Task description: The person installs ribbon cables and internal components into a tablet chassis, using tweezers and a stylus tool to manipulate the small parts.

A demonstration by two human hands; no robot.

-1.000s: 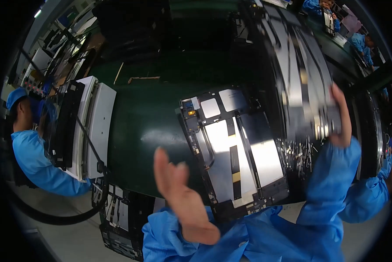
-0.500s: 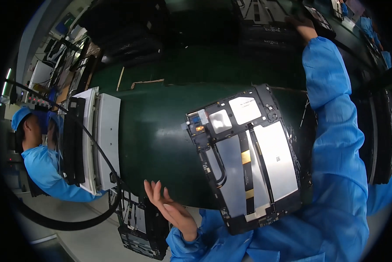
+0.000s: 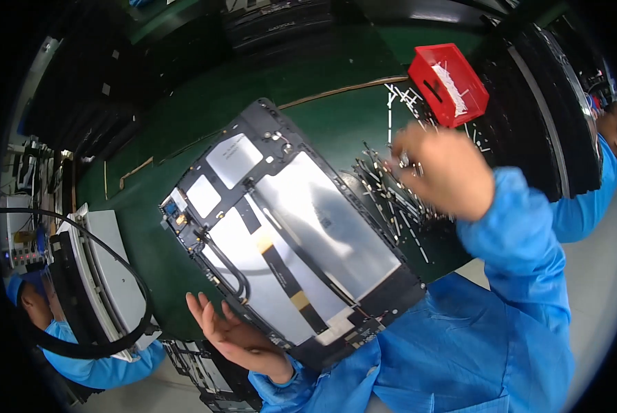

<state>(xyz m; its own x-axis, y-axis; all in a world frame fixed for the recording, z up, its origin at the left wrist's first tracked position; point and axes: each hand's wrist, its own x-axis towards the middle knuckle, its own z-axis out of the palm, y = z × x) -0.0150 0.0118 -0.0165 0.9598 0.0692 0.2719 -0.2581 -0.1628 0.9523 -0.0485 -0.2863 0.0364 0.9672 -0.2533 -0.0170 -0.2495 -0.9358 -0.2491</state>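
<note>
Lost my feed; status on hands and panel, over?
Left hand open beside panel. Right hand blurred over strips, grip unclear. Panel angled; loose strips to its right.

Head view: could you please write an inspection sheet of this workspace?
Surface: green tabletop, thin strips strewn at right.
Job's things: open flat device, silver innards facing up.
Clutter: the loose strips; red bin holding white strips.
Hands: left hand open by the device's left edge, contact unclear; right hand at the strips, blurred, grip unclear.
Cables: black cable looping at left.
Surroundings: co-worker at left, another at right, both in blue.
</note>
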